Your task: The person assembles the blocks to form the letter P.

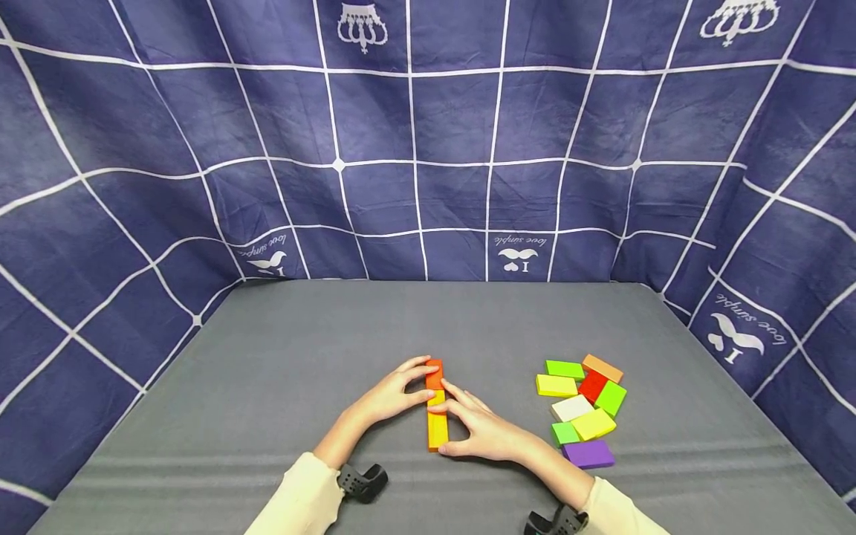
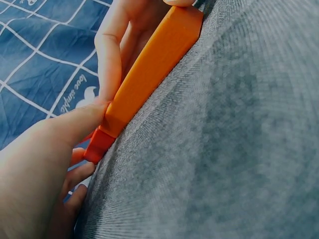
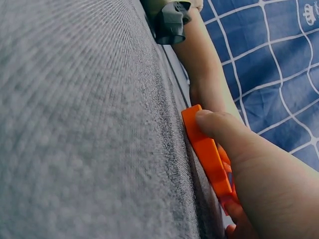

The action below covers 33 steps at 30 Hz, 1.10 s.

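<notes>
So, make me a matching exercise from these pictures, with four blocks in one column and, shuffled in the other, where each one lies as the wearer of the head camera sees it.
Blocks
1. purple block
2. orange-yellow block
3. white block
4. red-orange block

Places
A. between two yellow blocks
B. nearest the person among the loose blocks on the right
C. far end of the row
D. near end of the row

Pairs: 1-B, 2-D, 3-A, 4-C
</notes>
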Each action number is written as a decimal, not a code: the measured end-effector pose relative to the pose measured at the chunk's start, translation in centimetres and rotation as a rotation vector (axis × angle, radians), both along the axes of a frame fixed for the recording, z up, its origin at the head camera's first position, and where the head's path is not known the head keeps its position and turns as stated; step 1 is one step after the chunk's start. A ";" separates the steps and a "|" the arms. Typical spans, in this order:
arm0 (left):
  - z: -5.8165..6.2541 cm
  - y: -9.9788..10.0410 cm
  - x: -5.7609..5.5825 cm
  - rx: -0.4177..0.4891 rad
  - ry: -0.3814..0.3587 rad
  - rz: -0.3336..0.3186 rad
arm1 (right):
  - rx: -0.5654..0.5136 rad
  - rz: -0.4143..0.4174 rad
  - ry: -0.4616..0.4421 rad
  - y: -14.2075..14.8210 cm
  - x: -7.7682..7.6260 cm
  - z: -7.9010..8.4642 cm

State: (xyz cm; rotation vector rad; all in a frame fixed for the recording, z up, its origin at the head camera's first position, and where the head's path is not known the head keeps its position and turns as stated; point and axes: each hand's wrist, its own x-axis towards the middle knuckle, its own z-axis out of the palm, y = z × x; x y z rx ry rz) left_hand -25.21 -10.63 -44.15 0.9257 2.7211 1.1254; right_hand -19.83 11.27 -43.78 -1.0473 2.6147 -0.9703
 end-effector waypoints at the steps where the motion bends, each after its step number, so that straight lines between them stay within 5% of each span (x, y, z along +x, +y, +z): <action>1: 0.0 0.0 0.0 -0.001 -0.002 -0.002 | 0.000 0.002 -0.006 0.0 0.0 0.0; 12: 0.5 -0.3 0.4 -0.009 -0.046 -0.018 | 0.055 0.042 0.051 1.2 -0.5 2.1; 17: 0.8 0.0 0.8 -0.038 -0.050 -0.071 | 0.123 -0.091 0.154 3.4 -0.9 3.9; 24: 0.6 0.1 1.0 -0.150 -0.034 -0.108 | 0.274 -0.379 0.251 6.8 -0.7 4.8; 33: 0.7 0.1 1.0 -0.175 -0.019 -0.119 | 0.462 -0.611 0.248 9.3 0.9 4.9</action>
